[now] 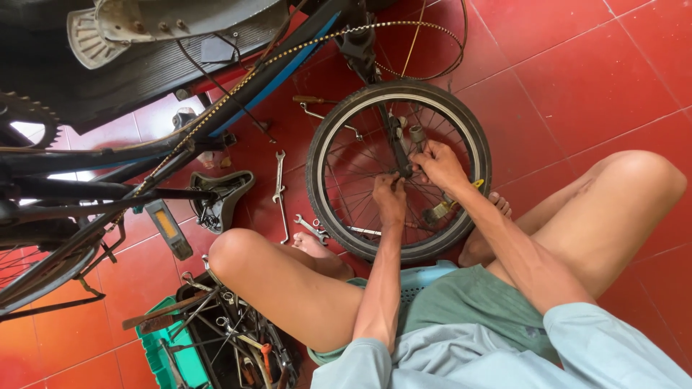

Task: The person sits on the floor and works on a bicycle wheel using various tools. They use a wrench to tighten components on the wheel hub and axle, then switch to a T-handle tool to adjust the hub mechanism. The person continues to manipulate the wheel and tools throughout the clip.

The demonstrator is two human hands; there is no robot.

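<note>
Black rubber rings the small bicycle wheel [398, 170] standing upright on the red tiled floor [577, 79] right in front of me, between my bent knees. Both my hands meet at its hub [404, 170]: my left hand [390, 198] comes up from below with its fingers pinched on the axle end, and my right hand [438, 164] closes from the right around the same spot, a little higher and further forward. The axle points roughly at me, and the two hands are about equally near it. Whether a nut or a small tool sits under my fingers I cannot tell; they cover it. Past the left rim lie spanners [280, 186] and a loose saddle [220, 198]. Lower left, a green crate [162, 356] of tools is cut off by the picture's edge. A bicycle frame [216, 115] and chain [303, 45] hang above, only partly in view.
</note>
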